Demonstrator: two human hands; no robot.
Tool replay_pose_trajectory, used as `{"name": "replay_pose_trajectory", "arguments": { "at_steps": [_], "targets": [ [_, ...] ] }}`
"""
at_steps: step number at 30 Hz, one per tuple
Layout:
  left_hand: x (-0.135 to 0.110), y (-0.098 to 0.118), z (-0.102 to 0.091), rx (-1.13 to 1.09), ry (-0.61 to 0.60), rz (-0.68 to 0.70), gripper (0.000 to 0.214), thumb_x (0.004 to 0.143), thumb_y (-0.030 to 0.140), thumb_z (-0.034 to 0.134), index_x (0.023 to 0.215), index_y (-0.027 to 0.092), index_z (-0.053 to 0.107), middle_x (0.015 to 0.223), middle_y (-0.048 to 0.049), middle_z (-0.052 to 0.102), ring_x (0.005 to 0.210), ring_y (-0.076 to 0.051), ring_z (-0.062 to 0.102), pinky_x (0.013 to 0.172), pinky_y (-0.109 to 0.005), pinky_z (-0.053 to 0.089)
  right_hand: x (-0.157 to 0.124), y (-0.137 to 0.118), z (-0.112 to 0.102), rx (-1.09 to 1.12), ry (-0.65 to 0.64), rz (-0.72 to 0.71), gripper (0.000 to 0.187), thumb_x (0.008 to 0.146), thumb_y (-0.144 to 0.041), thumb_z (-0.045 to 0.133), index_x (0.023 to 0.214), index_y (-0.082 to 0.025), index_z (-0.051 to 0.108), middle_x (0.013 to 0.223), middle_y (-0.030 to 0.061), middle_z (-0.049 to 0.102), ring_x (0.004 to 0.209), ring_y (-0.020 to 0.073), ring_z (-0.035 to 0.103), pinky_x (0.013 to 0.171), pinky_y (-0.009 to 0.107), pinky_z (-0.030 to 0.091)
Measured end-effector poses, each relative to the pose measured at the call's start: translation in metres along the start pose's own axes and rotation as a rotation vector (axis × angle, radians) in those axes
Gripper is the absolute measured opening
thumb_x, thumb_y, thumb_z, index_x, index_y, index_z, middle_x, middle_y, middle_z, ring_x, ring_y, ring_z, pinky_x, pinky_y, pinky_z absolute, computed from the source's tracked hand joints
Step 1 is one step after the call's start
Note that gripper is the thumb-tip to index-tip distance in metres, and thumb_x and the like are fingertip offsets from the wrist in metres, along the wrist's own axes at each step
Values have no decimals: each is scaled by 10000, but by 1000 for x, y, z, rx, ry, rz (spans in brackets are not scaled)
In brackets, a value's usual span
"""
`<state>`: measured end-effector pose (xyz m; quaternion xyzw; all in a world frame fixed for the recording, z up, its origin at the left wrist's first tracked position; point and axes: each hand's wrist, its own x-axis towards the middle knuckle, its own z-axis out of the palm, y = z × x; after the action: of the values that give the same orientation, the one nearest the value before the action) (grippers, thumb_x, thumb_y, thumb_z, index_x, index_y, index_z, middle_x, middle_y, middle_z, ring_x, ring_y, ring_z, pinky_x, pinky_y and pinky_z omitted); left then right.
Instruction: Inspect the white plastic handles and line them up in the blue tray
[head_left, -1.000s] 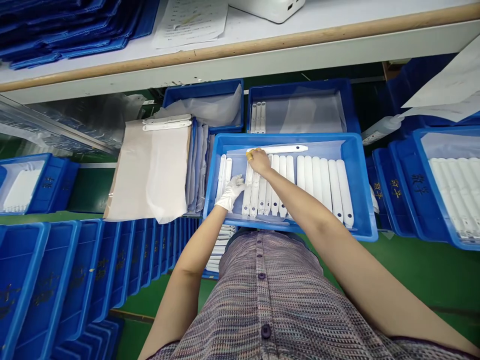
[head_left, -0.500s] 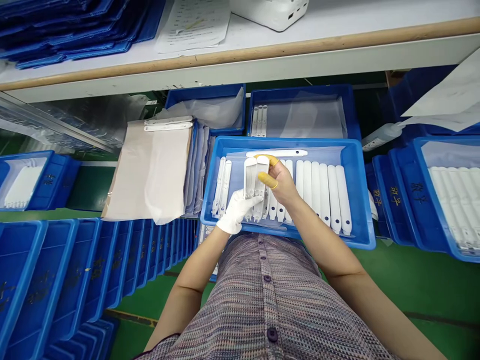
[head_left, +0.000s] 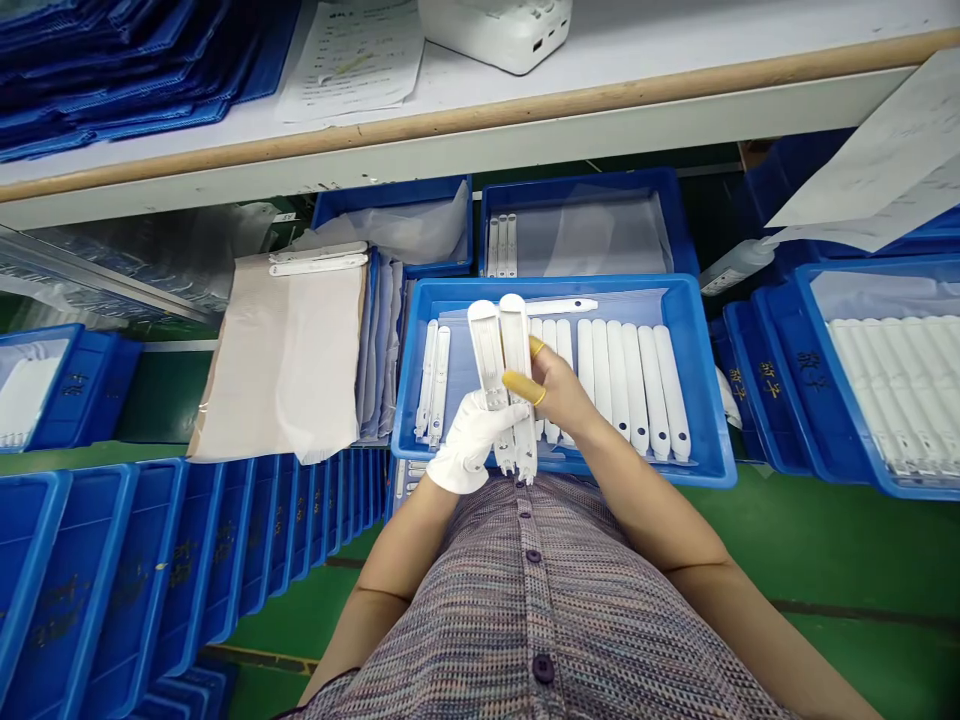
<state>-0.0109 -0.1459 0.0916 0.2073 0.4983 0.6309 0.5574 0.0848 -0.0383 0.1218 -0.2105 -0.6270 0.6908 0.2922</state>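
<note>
White strips (head_left: 517, 340) have left fingers (head_left: 510, 416) and right fingers (head_left: 523, 386) closed around them.

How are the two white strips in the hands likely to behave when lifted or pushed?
The strips are probably stiff: they look straight above the left hand. They may be light for their size, since their inner sides look hollow. Rolling seems unlikely, given their channel-like shape.

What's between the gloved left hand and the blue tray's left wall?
Two slim white pieces lie side by side between the left hand and the left wall, as the head view shows.
</note>
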Motion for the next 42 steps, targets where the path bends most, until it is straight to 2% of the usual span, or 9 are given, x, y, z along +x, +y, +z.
{"name": "replay_pose_trajectory", "arguments": {
  "at_steps": [4,9,11,18,22,26,32,37,42],
  "targets": [
    [-1,8,5,-92,23,40,344,704,342,914,965,169,771,941,-50,775,837,-176,730,782,-283,608,-11,20,0,85,214,61,384,867,-624,682,872,-240,695,1054,46,729,914,223,694,877,419,571],
    [5,16,-5,-342,9,-78,393,898,448,723,1154,152,690,622,33,584,423,-83,496,341,-178,404,-7,26,-13,529,611,148,399,864,-638,673,821,-248,604,873,8,734,467,79,502,449,239,455],
    [9,18,-9,-383,-41,-99,384,918,375,693,1223,145,657,617,36,558,402,-82,455,303,-180,344,-5,26,-20,614,557,224,379,870,-617,677,844,-242,626,715,-19,672,396,60,380,369,217,353],
    [10,25,-3,-500,26,-151,377,936,281,654,1294,171,610,613,57,499,435,-63,424,376,-162,352,-11,33,-26,753,225,468,273,866,-495,727,897,-229,672,724,-34,649,421,50,361,384,188,395],
    [6,28,-1,-477,53,-125,381,933,308,657,1293,184,629,651,40,528,460,-68,444,395,-170,371,-14,30,-19,728,170,440,416,896,-629,600,1024,-249,710,691,-34,598,444,81,357,370,213,363],
    [6,26,-5,-499,31,-110,398,946,394,652,1298,209,644,715,14,578,482,-72,460,396,-174,380,-18,23,-7,752,96,497,272,897,-470,647,1018,-245,740,711,-21,603,532,100,452,470,239,477],
    [1,30,-6,-518,-3,-91,748,892,798,487,1254,172,679,740,-24,594,455,-64,402,333,-183,315,-29,26,7,697,118,472,318,843,-518,761,1022,-260,712,838,13,653,744,160,645,656,338,637],
    [-8,37,-1,-476,8,12,386,977,504,606,1252,244,684,830,-22,622,522,-72,441,431,-176,416,-35,21,10,660,86,367,367,826,-553,766,1068,-300,658,971,17,703,738,153,667,595,311,621],
    [-12,36,0,-439,4,10,411,974,522,591,1263,247,687,872,-45,635,597,-112,517,512,-223,492,-40,11,13,643,40,316,355,836,-482,750,1138,-342,626,1042,17,713,885,221,711,730,427,649]
  ]
}}
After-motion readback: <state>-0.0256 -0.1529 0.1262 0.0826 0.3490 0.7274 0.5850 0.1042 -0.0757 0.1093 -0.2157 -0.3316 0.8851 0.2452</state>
